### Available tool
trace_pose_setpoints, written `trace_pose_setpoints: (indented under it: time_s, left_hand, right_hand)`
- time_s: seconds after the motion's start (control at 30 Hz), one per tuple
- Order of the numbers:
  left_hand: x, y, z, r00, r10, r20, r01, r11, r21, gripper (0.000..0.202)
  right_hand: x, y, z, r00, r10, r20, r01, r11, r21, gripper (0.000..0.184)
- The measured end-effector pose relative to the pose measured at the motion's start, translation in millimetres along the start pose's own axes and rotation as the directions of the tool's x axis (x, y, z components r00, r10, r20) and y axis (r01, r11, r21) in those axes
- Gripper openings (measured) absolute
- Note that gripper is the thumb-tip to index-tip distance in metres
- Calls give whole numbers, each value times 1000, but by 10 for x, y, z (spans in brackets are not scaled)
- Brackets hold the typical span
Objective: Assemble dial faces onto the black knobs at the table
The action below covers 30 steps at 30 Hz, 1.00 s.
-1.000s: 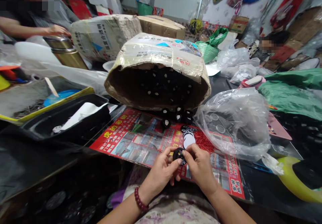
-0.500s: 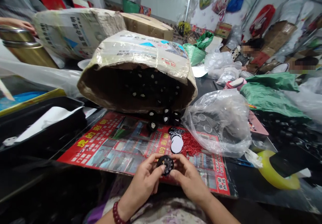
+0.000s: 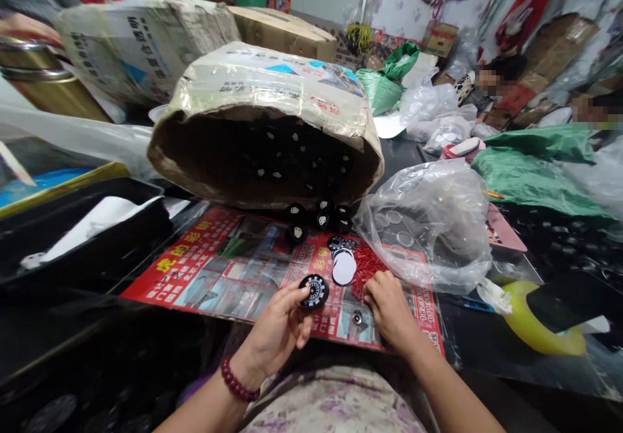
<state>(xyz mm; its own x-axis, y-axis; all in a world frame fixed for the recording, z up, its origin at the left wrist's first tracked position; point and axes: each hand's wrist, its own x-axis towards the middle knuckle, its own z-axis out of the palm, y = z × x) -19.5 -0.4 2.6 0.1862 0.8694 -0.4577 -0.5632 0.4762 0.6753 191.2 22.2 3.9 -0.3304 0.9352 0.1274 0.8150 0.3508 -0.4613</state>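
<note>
This looks like a small assembly workshop. Just right of the left hand's (image 3: 277, 319) grip on a printed black disc (image 3: 314, 292), white discs (image 3: 344, 269) lie stacked beside a heap of small red pieces (image 3: 368, 265). Beyond the grip, a wrapped carton (image 3: 272, 73) lies with its mouth facing it, many black pieces inside. A black tray (image 3: 146, 230) sits left of the grip; far beyond it, rightward, are green bags (image 3: 530, 183) and piled cardboard boxes (image 3: 559, 47).

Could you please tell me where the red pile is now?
In the head view, right of centre, the red pile lies between the white discs and the clear bag, with the right hand at its near edge.
</note>
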Motion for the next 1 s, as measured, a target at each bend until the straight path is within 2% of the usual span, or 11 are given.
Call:
trace_pose_setpoints:
  time_s: [0.07, 0.13, 0.2, 0.27, 0.3, 0.37, 0.47, 0.6, 0.67, 0.77, 1.0]
  left_hand:
    - [5, -13, 39, 999, 32, -6, -32, 998, -53, 12]
    - [9, -26, 101, 999, 43, 22, -40, 991, -125, 14]
    - [14, -39, 158, 998, 17, 66, -3, 979, -203, 19]
    - [21, -49, 186, 998, -21, 67, 39, 961, -273, 25]
    - [25, -52, 188, 998, -38, 47, 50, 953, -300, 27]
    - [32, -52, 174, 999, -49, -13, 42, 943, -331, 26]
    - [42, -48, 148, 998, 18, -63, -34, 963, -266, 13]
    - [49, -61, 141, 990, 125, -59, -128, 991, -39, 29]
    - [48, -80, 143, 992, 125, -18, -124, 992, 28, 40]
    - [42, -104, 141, 991, 130, 42, -133, 988, 74, 45]
    - [48, -117, 91, 988, 139, 62, -145, 985, 98, 42]
  right_hand:
    - [-11, -93, 5, 998, 41, -37, -33, 984, 175, 14]
    - [-23, -250, 11, 994, 103, 34, -106, 859, 500, 12]
    - [-26, -442, 40, 968, 111, 225, -249, 542, 803, 10]
    - [-22, -609, 96, 924, 73, 375, -382, 207, 901, 17]
    - [-19, -667, 130, 910, 70, 408, -414, 96, 905, 22]
    - [-14, -723, 189, 906, 90, 415, -416, 1, 909, 28]
    - [3, -689, 216, 947, 137, 292, -308, 114, 945, 22]
    - [84, -587, 165, 991, 130, -39, -57, 656, 752, 9]
    - [136, -555, 161, 988, 33, -152, 63, 806, 588, 10]
    - [191, -539, 202, 984, -48, -173, 129, 859, 495, 14]
    - [225, -580, 265, 987, -43, -157, 121, 840, 529, 14]
